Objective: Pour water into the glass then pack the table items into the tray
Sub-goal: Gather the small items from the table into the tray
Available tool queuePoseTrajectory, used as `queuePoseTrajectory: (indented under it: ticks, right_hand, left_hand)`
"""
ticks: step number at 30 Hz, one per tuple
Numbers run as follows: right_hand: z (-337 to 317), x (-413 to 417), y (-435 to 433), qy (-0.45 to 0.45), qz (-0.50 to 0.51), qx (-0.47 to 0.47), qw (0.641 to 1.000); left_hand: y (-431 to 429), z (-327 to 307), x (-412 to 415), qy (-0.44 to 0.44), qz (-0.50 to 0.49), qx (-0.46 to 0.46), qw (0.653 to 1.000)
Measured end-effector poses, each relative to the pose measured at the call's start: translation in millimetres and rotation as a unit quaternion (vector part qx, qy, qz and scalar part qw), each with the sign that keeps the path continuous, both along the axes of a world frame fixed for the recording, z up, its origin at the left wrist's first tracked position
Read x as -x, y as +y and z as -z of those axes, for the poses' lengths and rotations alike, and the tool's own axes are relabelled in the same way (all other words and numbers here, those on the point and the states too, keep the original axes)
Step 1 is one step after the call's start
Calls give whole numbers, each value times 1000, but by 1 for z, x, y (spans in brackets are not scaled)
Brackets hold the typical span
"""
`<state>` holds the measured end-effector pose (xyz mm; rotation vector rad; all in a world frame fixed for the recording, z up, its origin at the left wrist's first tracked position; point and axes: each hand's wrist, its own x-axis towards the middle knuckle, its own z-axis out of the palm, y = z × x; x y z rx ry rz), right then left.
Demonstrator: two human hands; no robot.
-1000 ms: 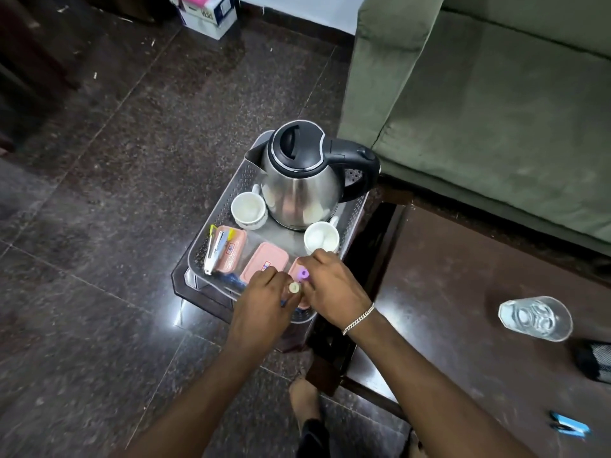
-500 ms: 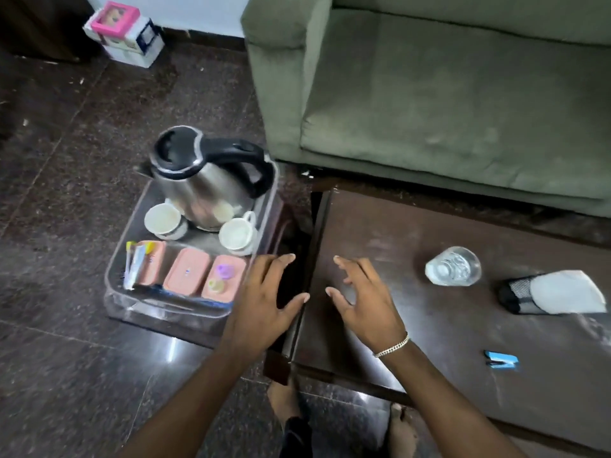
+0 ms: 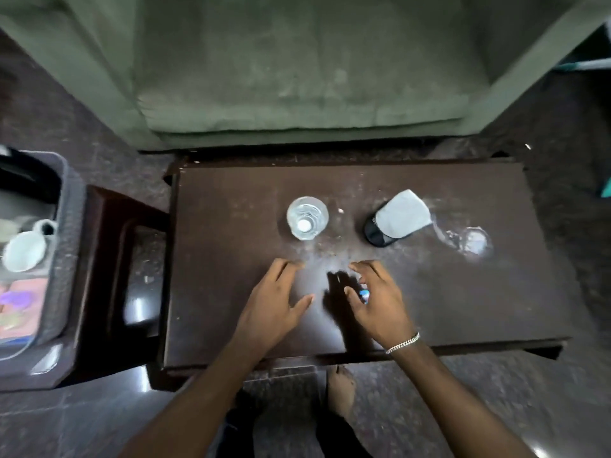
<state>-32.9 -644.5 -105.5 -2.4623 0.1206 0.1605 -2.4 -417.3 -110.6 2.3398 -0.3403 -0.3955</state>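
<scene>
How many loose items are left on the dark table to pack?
3. The glass stands at centre back, the black holder with white paper lies to its right, and a small blue item shows under the right hand. That hand may hide more.

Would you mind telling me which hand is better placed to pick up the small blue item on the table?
The right hand. Its curled fingers are directly over the small blue item, whereas the left hand lies open beside it.

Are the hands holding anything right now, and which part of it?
The left hand is open and holds nothing. The right hand curls over a small blue thing on the table; a grip cannot be told.
</scene>
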Motion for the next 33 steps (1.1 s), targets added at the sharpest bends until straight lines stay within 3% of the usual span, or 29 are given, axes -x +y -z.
queuePoseTrajectory:
  ticks: [9, 17, 24, 33]
  right_hand:
    - [74, 23, -87, 94, -19, 58, 994]
    - [86, 19, -95, 84, -28, 36, 995]
    - [43, 9, -58, 52, -56, -9, 997]
    - [-41, -49, 96, -17, -161, -80, 984]
  left_hand:
    - [-125, 46, 7, 78, 95, -61, 991]
    - [-152, 64, 14, 59, 110, -78, 989]
    - [-107, 35, 6, 32, 89, -57, 994]
    - [57, -53, -12, -29, -40, -69, 996]
